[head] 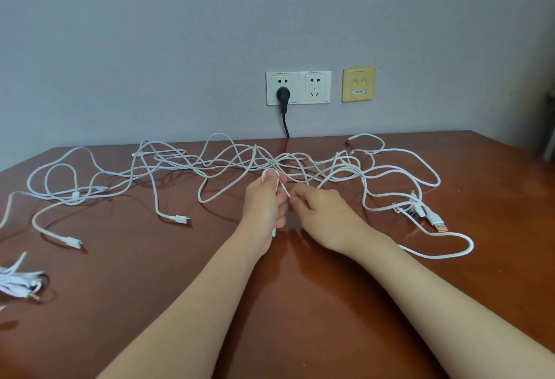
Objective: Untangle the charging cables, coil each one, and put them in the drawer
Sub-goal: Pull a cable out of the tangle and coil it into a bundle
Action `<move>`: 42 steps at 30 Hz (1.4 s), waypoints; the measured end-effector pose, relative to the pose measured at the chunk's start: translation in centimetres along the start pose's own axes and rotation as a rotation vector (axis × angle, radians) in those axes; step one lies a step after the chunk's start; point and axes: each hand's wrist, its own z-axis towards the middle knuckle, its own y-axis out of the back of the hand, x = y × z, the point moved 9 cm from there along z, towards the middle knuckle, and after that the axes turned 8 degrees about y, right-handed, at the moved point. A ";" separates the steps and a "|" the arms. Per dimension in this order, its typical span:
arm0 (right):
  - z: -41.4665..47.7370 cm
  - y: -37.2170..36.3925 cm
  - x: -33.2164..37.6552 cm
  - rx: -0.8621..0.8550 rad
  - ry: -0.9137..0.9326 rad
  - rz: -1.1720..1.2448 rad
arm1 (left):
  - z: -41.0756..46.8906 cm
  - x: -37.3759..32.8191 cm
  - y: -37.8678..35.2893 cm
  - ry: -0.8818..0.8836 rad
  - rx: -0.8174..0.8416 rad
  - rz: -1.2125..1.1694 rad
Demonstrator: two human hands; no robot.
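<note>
Several white charging cables [228, 162] lie tangled across the back half of the brown table [180, 303]. My left hand [264, 207] grips a folded loop of one white cable just in front of the tangle's middle, and a short white end shows below its palm. My right hand [327, 213] is right beside it and pinches the same cable strand where it leaves the left hand. Loose plug ends lie at the left [180, 219] and front left [70, 241]. An orange-tipped USB plug [439, 224] lies at the right. No drawer is in view.
A bundle of white cords with a jack plug [21, 284] lies at the table's left edge. On the grey wall behind are two white sockets [298, 87], one holding a black plug [283, 95], and a yellow network plate [359, 84].
</note>
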 end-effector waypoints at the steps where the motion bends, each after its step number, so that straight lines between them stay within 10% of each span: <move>1: -0.1 -0.1 0.1 0.018 -0.004 -0.026 | 0.0 -0.2 0.3 -0.032 -0.037 0.066; 9: -0.1 -0.6 0.1 0.065 -0.012 -0.136 | -0.8 -2.7 0.7 -0.387 -0.257 0.738; 20: -0.4 -0.6 -0.3 0.144 -0.070 -0.207 | 1.0 0.4 2.2 0.102 -0.050 -0.412; 42: -0.6 1.9 2.6 0.009 0.058 0.449 | -0.6 1.3 -1.5 0.218 0.153 0.036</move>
